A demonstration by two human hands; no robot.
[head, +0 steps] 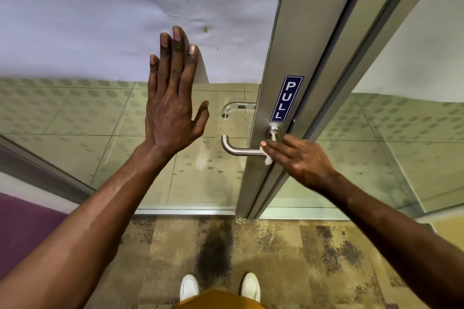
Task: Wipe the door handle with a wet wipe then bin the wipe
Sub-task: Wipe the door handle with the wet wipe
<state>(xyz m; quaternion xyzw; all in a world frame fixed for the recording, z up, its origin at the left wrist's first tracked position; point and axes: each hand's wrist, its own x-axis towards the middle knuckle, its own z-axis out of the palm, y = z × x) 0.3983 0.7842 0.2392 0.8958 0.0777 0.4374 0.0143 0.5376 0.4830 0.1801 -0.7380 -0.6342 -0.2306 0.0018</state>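
Note:
A brushed steel lever door handle [237, 150] juts left from the metal door frame [273, 63], below a blue PULL sticker [286, 99]. My right hand [298, 160] pinches a small white wet wipe [267, 155] against the handle's right end, near its round base [274, 132]. My left hand [173, 98] lies flat with fingers spread on the glass door panel [75, 118], left of the handle. A second handle [232, 108] shows through the glass behind. No bin is in view.
The glass carries a grey frosted film [100, 12] above and a dotted pattern below. Patterned brown carpet [276, 253] covers the floor, where my white shoes [189, 287] stand. A purple surface [22, 228] lies at the lower left.

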